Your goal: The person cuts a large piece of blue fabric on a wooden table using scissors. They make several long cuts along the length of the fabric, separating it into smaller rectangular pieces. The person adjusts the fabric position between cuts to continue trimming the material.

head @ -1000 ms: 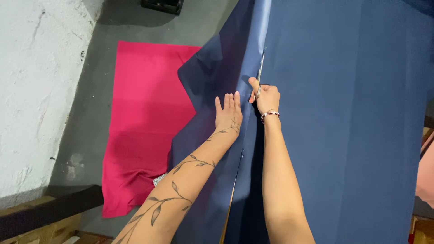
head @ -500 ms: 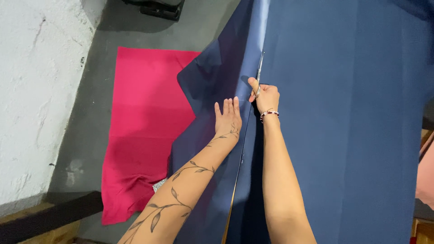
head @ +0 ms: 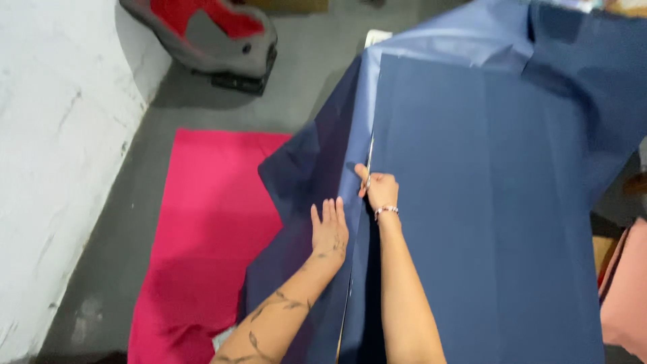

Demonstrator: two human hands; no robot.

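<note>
Navy fabric [head: 485, 202] spread flat over a work surface, filling centre and right of view, long axis running straight away from the body. Cut line along its left part, near to far, parallel to both forearms.

Nearest: left hand [head: 329, 231], palm down, fingers together and flat, pressing the loose navy strip [head: 306, 175] left of the cut; holding nothing, just pinning cloth. Strip draped off the table edge toward the floor.

Just beyond and to the right: right hand [head: 379, 191], closed around scissors [head: 368, 156], beaded bracelet [head: 385, 211] at the wrist. Blades pointing away, lying right on the cut line, tips ahead of the knuckles. Blade gap too thin to judge, cannot tell how far open. Right hand farther forward than left, nearer to the uncut stretch; hands close together, not touching.

Farther: uncut fabric continuing beyond the blade tips to a paler blue fold [head: 431, 54] at the far end, same axis.

Left, below table level: pink cloth [head: 202, 236] on grey floor [head: 135, 202], white wall [head: 54, 135] at left edge. Farthest: grey and red seat [head: 209, 34] on the floor, top left. Pink material [head: 627, 290] at right edge.
</note>
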